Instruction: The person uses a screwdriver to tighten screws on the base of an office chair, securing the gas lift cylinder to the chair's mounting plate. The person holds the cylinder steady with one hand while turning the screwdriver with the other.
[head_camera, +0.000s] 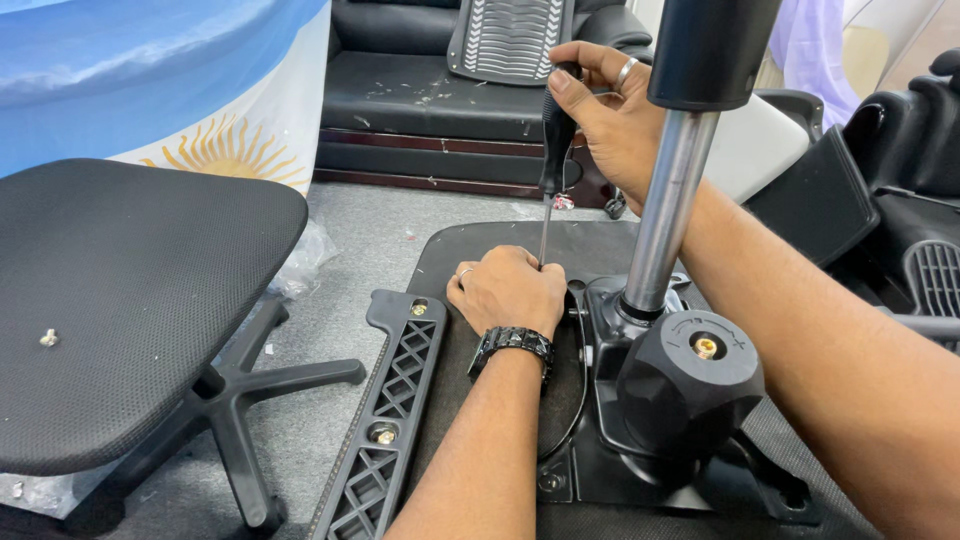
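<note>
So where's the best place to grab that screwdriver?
Hold the screwdriver by its thick black handle, coming from above, as the right hand does. It stands nearly upright with its thin metal shaft pointing down, so the handle is the only wide part for a firm grip. The left hand sits low by the tip on the upturned chair seat.

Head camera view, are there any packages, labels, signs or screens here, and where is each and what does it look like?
No packages, signs or screens show.
Flag-like cloth: upper left, behind the mesh chair seat; light blue and white bands, golden sun emblem.
Moulded mark on the black knob: lower right of centre, beside the metal column; a curved raised line around a brass screw.
</note>
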